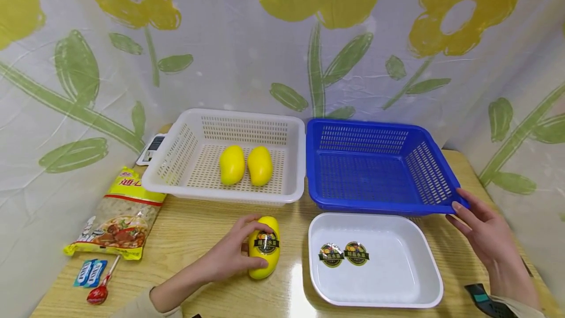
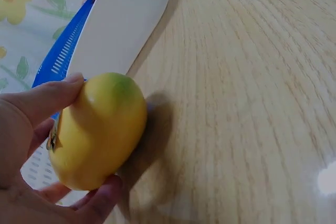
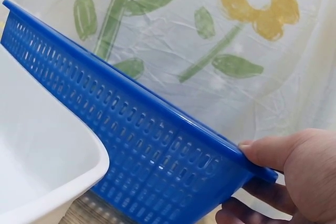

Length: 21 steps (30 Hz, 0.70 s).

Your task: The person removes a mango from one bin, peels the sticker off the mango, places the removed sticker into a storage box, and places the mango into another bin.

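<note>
Only the head view showed the round label on the mango (image 1: 264,247); the left wrist view showed its greenish end instead. The left hand (image 1: 229,253) grasped that mango on the tabletop (image 1: 198,229), thumb over one side and fingers (image 2: 100,200) curled under the other. Its long axis ran away from the person, toward the white basket (image 1: 176,161). The right hand (image 1: 485,239) pinched the near right corner of the blue basket (image 1: 375,171), thumb on the rim, fingers (image 3: 262,190) beneath, as the right wrist view showed.
</note>
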Motion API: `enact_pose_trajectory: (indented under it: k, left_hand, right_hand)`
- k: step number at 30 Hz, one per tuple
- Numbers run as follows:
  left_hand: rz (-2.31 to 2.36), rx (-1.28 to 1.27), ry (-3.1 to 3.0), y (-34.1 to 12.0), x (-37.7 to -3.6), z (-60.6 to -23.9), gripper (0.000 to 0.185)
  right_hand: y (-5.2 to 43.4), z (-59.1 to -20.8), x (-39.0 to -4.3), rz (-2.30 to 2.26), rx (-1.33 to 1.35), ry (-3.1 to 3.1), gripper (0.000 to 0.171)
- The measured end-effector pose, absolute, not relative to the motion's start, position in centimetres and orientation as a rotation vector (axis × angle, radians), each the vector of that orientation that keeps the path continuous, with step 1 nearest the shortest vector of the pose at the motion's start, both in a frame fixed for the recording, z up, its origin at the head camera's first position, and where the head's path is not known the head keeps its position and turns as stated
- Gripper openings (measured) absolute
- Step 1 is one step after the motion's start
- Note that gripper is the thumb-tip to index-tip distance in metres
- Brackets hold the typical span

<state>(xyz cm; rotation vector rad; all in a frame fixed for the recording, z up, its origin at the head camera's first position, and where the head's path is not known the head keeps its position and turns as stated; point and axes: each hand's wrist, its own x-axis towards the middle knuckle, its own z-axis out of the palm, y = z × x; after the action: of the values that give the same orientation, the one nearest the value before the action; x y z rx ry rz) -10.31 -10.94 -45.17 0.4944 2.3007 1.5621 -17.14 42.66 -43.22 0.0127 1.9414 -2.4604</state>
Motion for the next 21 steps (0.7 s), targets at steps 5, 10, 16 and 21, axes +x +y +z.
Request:
enact_pose_trajectory:
  k: [5, 10, 16, 21]
  left_hand:
    - [1.599, 0.485, 2.277, -11.1, -10.3, -45.4, 0.052]
    - [1.636, 0.457, 2.259, -11.2, -10.3, -45.7, 0.056]
    - [1.677, 0.419, 2.22, -11.1, -10.5, -45.8, 0.057]
    - [1.701, 0.404, 2.193, -11.1, -10.6, -46.0, 0.051]
  right_hand:
    - [42.7, -43.2, -17.2, -2.45, 0.004, 1.945, 0.038]
    - [42.7, -43.3, -17.2, -2.467, -0.028, 1.91, 0.037]
    - [42.7, -42.9, -17.3, -2.463, -0.052, 1.926, 0.038]
    - [42.9, -42.1, -17.3, -2.029, 0.155, 2.366, 0.04]
